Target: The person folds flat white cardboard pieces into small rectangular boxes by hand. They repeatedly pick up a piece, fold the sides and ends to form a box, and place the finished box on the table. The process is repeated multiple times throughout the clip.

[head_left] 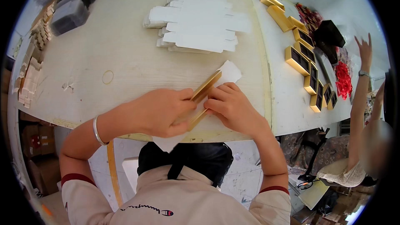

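Close to the table's near edge, both my hands grip one partly folded paper box (207, 84), gold on its outer face and white on the flaps that stick out. My left hand (164, 110) is closed around its left part, fingers wrapped over the gold side. At the right, my right hand (233, 106) pinches the box's edge with thumb and fingers. Beyond my hands lies a stack of flat white box blanks (200, 23) with cut tabs. Part of the held box is hidden behind my fingers.
At the right, several gold boxes with dark inserts (298, 61) stand in a row, with red material (343, 79) beyond. Dark grey pieces (70, 14) sit at the far left, above stacked cream-coloured pieces (29, 81). A co-worker's arm (360, 104) is raised at the right.
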